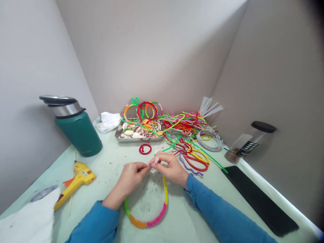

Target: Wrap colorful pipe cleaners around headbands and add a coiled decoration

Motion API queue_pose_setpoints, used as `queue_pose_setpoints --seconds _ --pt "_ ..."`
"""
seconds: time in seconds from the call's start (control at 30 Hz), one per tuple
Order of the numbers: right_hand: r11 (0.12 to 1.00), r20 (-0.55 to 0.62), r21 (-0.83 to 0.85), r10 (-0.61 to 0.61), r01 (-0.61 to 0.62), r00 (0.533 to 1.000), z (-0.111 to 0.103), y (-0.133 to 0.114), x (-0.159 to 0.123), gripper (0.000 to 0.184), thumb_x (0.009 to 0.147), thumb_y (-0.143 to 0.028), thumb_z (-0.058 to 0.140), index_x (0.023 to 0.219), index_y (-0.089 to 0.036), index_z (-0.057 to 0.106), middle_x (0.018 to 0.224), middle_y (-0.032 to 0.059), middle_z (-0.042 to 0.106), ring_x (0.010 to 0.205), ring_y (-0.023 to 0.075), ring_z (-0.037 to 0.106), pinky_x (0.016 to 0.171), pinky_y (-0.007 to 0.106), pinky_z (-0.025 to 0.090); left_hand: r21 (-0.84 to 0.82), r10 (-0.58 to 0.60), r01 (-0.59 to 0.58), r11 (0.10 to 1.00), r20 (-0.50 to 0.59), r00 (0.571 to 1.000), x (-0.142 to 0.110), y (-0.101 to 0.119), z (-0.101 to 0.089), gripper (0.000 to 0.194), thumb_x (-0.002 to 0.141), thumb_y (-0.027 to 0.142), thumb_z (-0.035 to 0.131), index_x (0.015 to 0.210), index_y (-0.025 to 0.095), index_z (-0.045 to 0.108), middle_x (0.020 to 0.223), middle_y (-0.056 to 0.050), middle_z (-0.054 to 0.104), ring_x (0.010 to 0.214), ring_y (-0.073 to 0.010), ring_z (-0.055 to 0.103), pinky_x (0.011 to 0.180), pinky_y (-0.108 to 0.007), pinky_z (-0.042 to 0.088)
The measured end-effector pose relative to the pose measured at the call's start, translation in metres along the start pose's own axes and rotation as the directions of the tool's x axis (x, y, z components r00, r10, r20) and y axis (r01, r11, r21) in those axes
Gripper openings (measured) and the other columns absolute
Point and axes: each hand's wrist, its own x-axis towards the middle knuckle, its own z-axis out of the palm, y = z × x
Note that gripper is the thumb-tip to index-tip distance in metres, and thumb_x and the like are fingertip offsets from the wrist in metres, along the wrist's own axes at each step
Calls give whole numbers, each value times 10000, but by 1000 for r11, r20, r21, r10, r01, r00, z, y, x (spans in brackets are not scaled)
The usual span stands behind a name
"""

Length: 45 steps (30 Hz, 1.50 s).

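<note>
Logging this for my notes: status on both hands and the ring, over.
Left hand and right hand pinched, meeting at far side of ring. Grip contents unclear. Red coil just beyond.

From my end, the left hand (134,177) and right hand (170,168) hide the top of the multicoloured ring (159,219). The pale pink piece (156,160) at the right fingertips is too small (annoyingly) for me to identify. My view cuts off the white cloth (30,219) and both blue sleeves (222,212); the lettering on the green bottle (81,135) is unreadable.
</note>
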Motion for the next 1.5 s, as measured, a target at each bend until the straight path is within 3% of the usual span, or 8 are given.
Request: queue_pose_setpoints --seconds 0.1,0.2,0.53,0.87,1.0,1.13,1.33,1.5 --pt "994 78 -60 -89 94 993 1 -3 -2 130 800 -220 562 751 -157 665 714 44 641 718 140 565 714 267 436 -55 -33 31 998 -30 999 4 -6 -1 308 759 372 492 716 143 692 617 -8 628 608 -149 517 548 -222 340" --pt "992 146 -77 -93 105 985 1 -3 -3 123 776 -186 570 722 -154 675 677 42 640 690 140 569 683 256 437 -153 -47 35 988 -76 996 7 -13 0 286 737 361 517 789 136 686 676 -23 656 636 -158 541 573 -225 376" --pt "988 232 -9 149 -151 961 -8 5 -3 163 766 -211 572 654 -138 665 654 17 640 639 124 572 613 213 417 -310 -77 56 949 -57 995 4 -6 -3 295 710 393 560 798 128 655 685 -17 644 615 -149 539 578 -235 394" --pt "930 267 159 283 -332 921 -5 13 -1 186 745 -296 597 676 -127 631 649 28 649 632 131 571 632 239 429 -259 -36 19 966 -64 997 4 -9 -3 318 743 441 543 748 137 634 624 11 577 559 -113 455 530 -213 341" --pt "873 259 283 330 -398 908 -4 18 0 219 730 -342 616 737 -124 623 631 26 648 612 132 581 620 243 431 -204 2 -21 979 -94 996 4 -12 -3 325 765 445 513 745 143 634 617 17 563 563 -113 445 527 -211 333" --pt "860 206 294 369 -417 906 -4 22 2 216 738 -334 612 778 -124 639 613 21 645 590 122 574 608 232 420 -150 21 -35 988 -99 995 2 -7 -4 338 765 446 505 743 143 652 600 12 570 553 -118 450 520 -213 332" --pt "856 96 303 409 -418 907 -3 26 5 236 718 -348 634 758 -116 660 603 7 609 502 78 493 498 198 369 -72 104 -105 992 -21 994 -1 1 -4 316 774 408 504 744 159 696 666 -25 652 614 -147 517 568 -221 363" --pt "890 72 275 358 -364 931 -2 25 6 200 731 -321 627 752 -130 685 663 22 637 569 96 534 543 213 404 -60 120 -118 991 43 992 -2 1 -1 307 769 386 504 722 157 703 650 -29 651 581 -143 508 541 -223 355"
